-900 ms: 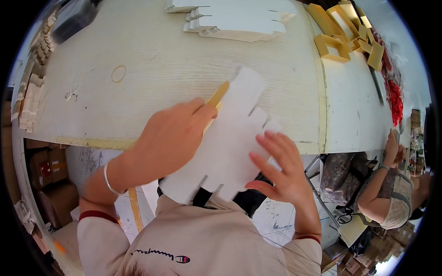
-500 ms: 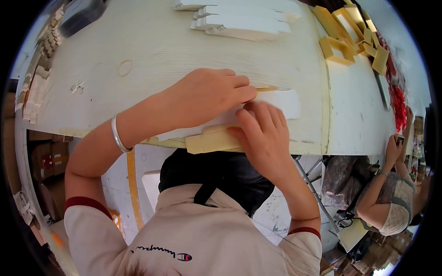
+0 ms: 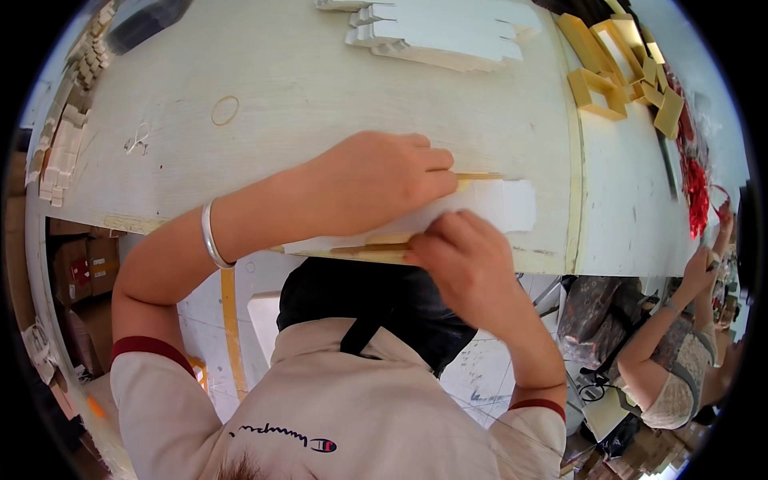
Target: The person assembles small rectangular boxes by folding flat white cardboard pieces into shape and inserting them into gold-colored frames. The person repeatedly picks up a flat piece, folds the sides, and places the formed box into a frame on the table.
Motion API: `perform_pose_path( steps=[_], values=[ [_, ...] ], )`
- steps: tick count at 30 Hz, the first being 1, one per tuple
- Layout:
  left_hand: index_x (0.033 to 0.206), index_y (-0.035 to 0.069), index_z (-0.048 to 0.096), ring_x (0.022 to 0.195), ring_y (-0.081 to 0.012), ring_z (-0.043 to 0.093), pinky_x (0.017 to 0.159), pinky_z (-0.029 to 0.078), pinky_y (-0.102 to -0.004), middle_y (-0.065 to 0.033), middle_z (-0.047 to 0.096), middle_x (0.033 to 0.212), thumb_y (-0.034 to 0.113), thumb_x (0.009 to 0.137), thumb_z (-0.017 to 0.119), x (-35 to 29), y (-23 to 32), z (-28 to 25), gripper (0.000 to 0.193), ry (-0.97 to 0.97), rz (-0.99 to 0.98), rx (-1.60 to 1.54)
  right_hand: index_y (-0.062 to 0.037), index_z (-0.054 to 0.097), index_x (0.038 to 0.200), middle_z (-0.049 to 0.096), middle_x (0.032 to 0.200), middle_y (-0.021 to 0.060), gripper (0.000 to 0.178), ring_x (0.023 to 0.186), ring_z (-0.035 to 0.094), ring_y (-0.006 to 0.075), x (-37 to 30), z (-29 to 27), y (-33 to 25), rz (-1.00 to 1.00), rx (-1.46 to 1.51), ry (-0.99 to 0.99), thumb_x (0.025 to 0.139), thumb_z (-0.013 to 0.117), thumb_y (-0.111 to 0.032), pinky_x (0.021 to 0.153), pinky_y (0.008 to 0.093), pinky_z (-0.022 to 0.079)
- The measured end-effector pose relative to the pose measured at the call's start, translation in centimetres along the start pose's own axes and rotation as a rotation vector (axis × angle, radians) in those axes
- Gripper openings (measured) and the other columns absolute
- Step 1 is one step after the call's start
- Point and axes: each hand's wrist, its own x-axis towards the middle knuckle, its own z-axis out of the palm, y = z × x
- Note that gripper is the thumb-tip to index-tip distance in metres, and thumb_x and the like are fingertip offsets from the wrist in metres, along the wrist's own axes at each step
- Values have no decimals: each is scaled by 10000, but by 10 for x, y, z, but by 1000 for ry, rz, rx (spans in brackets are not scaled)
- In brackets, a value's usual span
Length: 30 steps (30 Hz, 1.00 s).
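Observation:
A white cardboard box blank point(image 3: 518, 206) with yellow sides lies at the near edge of the table. My left hand point(image 3: 392, 178), with a silver bangle on its wrist, reaches across from the left with fingers bent over the blank's far side, where a thin yellow edge point(image 3: 480, 176) shows. My right hand point(image 3: 472, 260) is closed at the near side, thumb and fingers pinched along the narrow yellow flap point(image 3: 388, 238). Both hands hide the middle of the blank, and the right fingertips are slightly blurred.
Flat white cartons point(image 3: 448, 36) are stacked at the back. Yellow boxes point(image 3: 598, 94) lie at the far right, near red strands point(image 3: 696, 196). A rubber band point(image 3: 225, 110) and a tangled thread point(image 3: 138, 141) lie to the left. Another person point(image 3: 668, 360) works at right.
The broad yellow flap at the near edge now shows only as a narrow strip. My right hand has drawn its fingers tighter at that edge, and the whole view has shifted slightly.

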Motion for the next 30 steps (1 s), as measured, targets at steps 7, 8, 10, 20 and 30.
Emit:
perform_pose_path(
  steps=[7,8,10,20,30],
  values=[
    [965,35,634,913,-265,552,765,486,-326,-72,592,1093,119,735,681,-15,12,-28,250,-167,-126,-127,-50,550,772,501,738,70,169,700,560,246,16,5,16,-11,25,50,779,684,-152,580,350,452],
    [974,30,637,943,-277,550,789,485,-330,-84,587,1157,127,733,693,-19,17,-32,266,-172,-127,-172,-50,547,771,505,742,71,169,702,560,249,14,5,14,-1,-8,52,778,685,-147,588,352,454],
    [957,21,634,982,-284,540,809,485,-332,-92,554,1232,121,727,712,-30,28,-23,263,-116,-167,-83,-51,540,769,513,749,72,170,705,561,255,11,3,7,22,-77,55,775,686,-137,604,356,458],
    [940,14,617,916,-261,513,777,486,-341,-77,529,1264,102,709,742,-30,47,-13,277,-73,-259,32,-51,586,799,554,772,78,107,761,552,252,3,-30,38,38,-53,-68,776,680,-95,706,351,407],
    [1055,7,590,934,-305,563,758,496,-358,-201,447,1353,219,715,769,-26,73,-10,439,-83,-498,-53,-48,622,1011,562,1052,99,271,847,582,256,-11,-17,10,49,284,-38,756,711,-65,693,341,488]
  ],
)
